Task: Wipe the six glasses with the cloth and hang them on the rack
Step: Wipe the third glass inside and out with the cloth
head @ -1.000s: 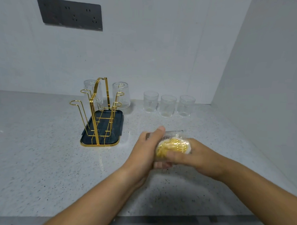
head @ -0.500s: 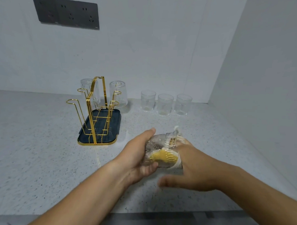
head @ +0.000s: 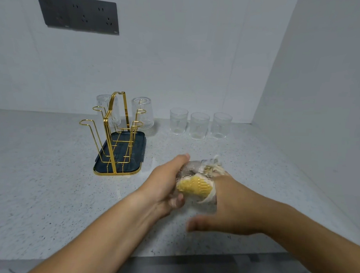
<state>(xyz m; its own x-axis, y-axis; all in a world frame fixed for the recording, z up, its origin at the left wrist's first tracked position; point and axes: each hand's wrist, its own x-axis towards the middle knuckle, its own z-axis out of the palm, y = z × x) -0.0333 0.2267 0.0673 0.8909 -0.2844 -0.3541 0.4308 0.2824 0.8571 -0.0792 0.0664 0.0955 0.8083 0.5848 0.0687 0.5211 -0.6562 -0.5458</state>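
The left hand [head: 165, 185] grips the glass [head: 194, 168] sideways. The right hand [head: 235, 209] seemingly has its fingers inside with the cloth [head: 195, 186]; I cannot tell their grip. The rack [head: 114, 134] stands beyond, nearer the left hand.

glossy gold metal rack [head: 114, 134], clr glass tumblers [head: 199, 129]

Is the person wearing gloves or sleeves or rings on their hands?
No. The left hand and right hand are bare: no gloves, and no ring or watch shows. The left forearm and right forearm are bare too; no sleeves come into view.
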